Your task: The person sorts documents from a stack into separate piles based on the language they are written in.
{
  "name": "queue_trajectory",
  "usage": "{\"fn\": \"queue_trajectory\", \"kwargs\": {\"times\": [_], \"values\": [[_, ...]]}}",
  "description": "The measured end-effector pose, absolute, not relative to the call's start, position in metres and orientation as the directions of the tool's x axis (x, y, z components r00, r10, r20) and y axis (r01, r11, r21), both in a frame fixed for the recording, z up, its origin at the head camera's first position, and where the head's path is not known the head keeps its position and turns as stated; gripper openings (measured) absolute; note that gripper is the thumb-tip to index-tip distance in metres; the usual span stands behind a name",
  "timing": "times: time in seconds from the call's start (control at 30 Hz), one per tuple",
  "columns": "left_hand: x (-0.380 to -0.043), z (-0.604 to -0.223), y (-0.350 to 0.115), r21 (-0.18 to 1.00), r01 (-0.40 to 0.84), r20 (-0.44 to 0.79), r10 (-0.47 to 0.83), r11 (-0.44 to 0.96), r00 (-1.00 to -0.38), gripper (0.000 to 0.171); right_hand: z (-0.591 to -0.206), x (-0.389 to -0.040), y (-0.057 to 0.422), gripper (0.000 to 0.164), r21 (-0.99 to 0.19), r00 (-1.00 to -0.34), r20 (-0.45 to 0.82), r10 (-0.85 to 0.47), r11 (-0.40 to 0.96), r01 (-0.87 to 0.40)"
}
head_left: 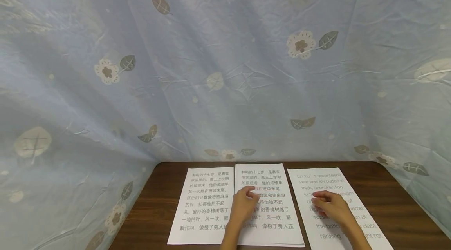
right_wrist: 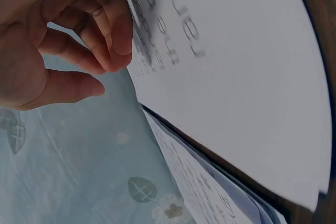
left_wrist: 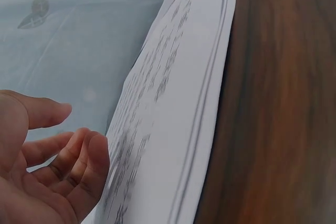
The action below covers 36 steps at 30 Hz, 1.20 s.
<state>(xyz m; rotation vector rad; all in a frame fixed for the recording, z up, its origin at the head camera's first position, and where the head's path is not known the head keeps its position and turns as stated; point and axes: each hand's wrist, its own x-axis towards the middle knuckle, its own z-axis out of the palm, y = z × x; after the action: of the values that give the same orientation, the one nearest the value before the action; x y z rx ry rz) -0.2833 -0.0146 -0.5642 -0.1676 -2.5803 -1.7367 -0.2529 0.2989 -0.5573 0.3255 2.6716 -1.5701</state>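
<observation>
Three white printed sheets lie side by side on a dark wooden table. My left hand [head_left: 246, 203] is over the middle sheet [head_left: 267, 238], which bears Chinese characters. In the left wrist view that hand [left_wrist: 52, 166] has loosely bent fingers, thumb apart, and holds nothing. My right hand [head_left: 331, 207] is over the right sheet [head_left: 296, 175], printed with large English text. The right wrist view shows this hand [right_wrist: 68, 35] with loosely bent fingers and nothing between thumb and fingertips. Whether either hand touches paper, I cannot tell. The left sheet [head_left: 204, 203], also in Chinese, has no hand on it.
The wooden tabletop [head_left: 144, 211] shows around the sheets. A pale blue curtain [head_left: 211, 116] with leaf and flower prints hangs behind the table and along its sides. Below the middle sheet, more paper edges show, as in a stack.
</observation>
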Motion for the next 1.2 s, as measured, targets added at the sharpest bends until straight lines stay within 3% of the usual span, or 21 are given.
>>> {"fn": "queue_trajectory", "kwargs": {"times": [0.73,1.2], "values": [[-0.294,-0.565,-0.060,0.886,0.065,0.068,0.009,0.460,-0.998,0.042,-0.559,-0.263,0.243,0.041,-0.878,-0.979,-0.097,0.177,0.448,0.168],[-0.295,-0.559,-0.077,0.852,0.044,0.054,-0.004,0.522,-0.999,0.043,-0.558,-0.262,0.233,0.039,-0.866,-0.984,-0.049,0.173,0.483,0.128]]}}
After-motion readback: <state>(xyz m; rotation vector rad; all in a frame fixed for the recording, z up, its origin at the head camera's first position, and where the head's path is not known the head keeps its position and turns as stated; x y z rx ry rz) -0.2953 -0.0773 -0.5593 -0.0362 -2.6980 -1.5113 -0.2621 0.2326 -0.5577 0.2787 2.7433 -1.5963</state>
